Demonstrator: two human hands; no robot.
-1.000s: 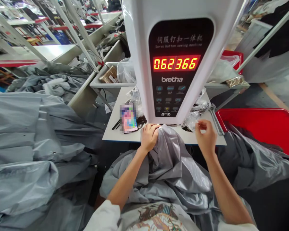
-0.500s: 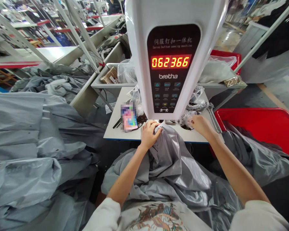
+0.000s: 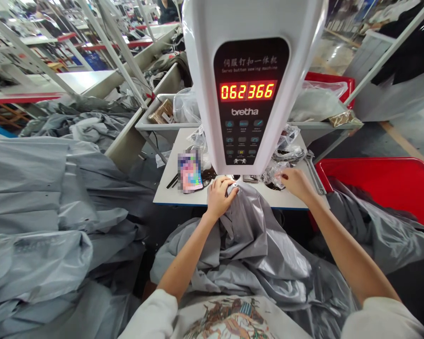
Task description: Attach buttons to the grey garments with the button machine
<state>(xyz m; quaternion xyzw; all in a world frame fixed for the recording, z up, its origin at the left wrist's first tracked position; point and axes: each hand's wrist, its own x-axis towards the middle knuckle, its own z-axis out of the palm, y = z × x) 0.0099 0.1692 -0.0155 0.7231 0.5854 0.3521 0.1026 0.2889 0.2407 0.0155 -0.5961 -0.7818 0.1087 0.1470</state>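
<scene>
Grey fabric [image 3: 249,230]: spread over the person's lap and drawn up in folds to a narrow peak at the near edge of the surface [image 3: 164,195], just below the head of the button sewing machine [image 3: 270,136].
Fabric axis: long folds run from the peak back toward the body, spreading to the right as they descend.
Left hand [image 3: 219,194]: at the peak, touching the fabric; the nearer hand.
Left grip: closed on the fabric, thumb on the near side, fingers laid over the top.
Bearing from left grip: the gathered peak lies directly under the fingertips; the bulk hangs below and to the right.
Right hand [image 3: 297,186]: right of the peak and clear of it, at the clear plastic bag [image 3: 274,174].
Right grip: fingers bent at the near side of the bag; whether anything is pinched cannot be told.
Hand-to-hand relation: both at about the same depth, with the peak beside the left and an open gap before the right.
Machine head: overhangs the surface between the hands; the working point beneath it is mostly hidden.
Phone [image 3: 192,178]: left of the left hand, on the surface.
Red bin [image 3: 385,188]: right of the right hand, beyond the surface edge.
</scene>
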